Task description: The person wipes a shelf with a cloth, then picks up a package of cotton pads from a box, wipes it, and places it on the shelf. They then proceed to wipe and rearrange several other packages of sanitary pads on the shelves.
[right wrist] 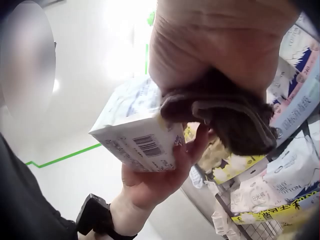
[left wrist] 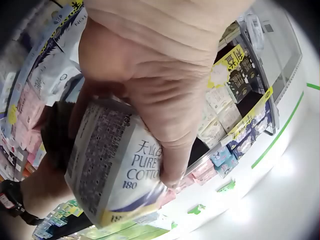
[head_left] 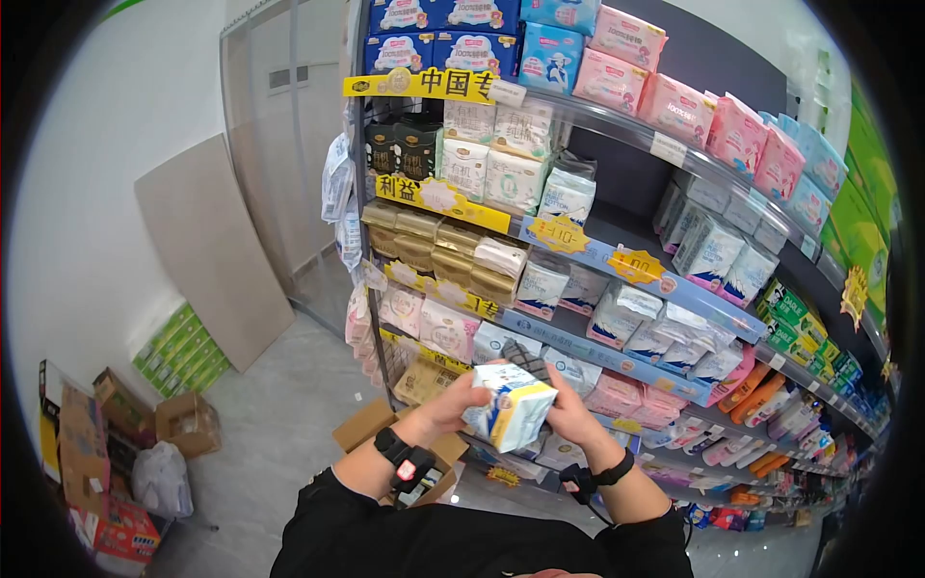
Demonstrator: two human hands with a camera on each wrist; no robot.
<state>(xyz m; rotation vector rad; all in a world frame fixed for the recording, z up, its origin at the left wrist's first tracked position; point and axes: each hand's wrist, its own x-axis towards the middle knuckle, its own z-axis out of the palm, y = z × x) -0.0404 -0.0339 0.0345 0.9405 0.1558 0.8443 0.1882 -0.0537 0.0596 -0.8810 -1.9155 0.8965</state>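
Note:
My left hand [head_left: 447, 405] grips a white, blue and yellow pack of sanitary pads [head_left: 503, 414] in front of the shelves. "PURE COTTON 180" is printed on the pack, as the left wrist view shows, with the left thumb along that face. In the right wrist view a barcode marks another face. Bunched in my right hand [head_left: 572, 418] is a dark brown cloth [right wrist: 225, 115], held against the pack's edge. From the head view the cloth shows above the pack's far side, and the right fingers are partly hidden behind it.
Shelves rise ahead, lined with packs in gold, pink, white and blue; a yellow price strip [head_left: 434, 202] runs along one edge. Below my left forearm stands an open cardboard box [head_left: 366, 424]. Cartons [head_left: 188, 424] and a white plastic bag [head_left: 162, 480] sit on the floor at left.

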